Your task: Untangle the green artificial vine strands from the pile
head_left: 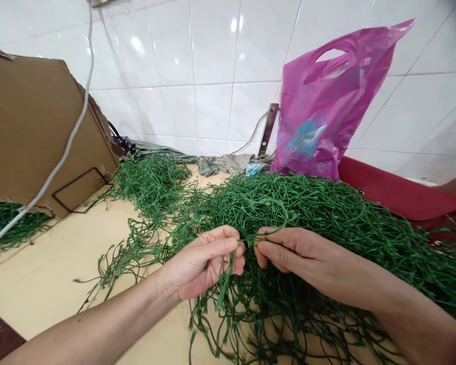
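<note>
Two of my hands are busy with one thin green stem, stretched across the short gap between them. My left hand has it pinched between thumb and bent fingers, with a small tuft of stems hanging down below the palm. My right hand grips the same stem between thumb and forefinger, the other fingers curled under.

As for how far along I am, this piece looks unfinished to me, since both hands are on it and it isn't laid down. Plenty seems left: the big heap behind and under my hands spreads far off to the right, loose and tangled. A smaller heap lies to the left, near the cardboard box, and more stems show below the box's torn edge. I can't tell whether either of those is finished or waiting, and I see no neat, tied bundle.

The stems are slender, long and bendy, bright green on top of the heap and darker in its shade, with little knobby tips here and there. One curls in a loop above my right hand. They look light and apt to snag on one another. Some trail loosely over the pale table.
</note>
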`<act>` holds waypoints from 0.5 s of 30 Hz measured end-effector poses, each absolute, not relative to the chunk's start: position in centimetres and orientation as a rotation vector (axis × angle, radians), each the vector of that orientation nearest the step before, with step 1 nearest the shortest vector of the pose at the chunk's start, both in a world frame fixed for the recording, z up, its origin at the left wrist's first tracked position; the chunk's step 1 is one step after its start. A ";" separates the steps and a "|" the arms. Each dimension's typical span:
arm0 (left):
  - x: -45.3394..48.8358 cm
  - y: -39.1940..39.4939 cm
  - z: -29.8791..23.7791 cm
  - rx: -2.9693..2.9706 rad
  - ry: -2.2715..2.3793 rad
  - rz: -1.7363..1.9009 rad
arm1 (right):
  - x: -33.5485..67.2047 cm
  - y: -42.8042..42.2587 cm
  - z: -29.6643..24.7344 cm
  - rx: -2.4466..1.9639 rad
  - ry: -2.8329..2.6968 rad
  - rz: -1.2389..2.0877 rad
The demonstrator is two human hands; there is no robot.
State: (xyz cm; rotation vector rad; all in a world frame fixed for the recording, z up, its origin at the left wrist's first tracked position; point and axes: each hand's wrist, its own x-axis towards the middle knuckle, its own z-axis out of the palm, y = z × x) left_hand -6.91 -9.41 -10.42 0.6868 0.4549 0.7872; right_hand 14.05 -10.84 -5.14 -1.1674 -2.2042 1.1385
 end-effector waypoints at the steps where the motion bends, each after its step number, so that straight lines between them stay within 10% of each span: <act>1: -6.9 -9.3 -10.5 0.676 0.462 0.782 | 14.2 -11.0 -5.0 -1.250 -2.245 0.960; 15: -7.0 -9.9 -10.0 0.761 0.242 0.874 | 20.7 -8.9 -3.8 -1.743 -2.041 -0.380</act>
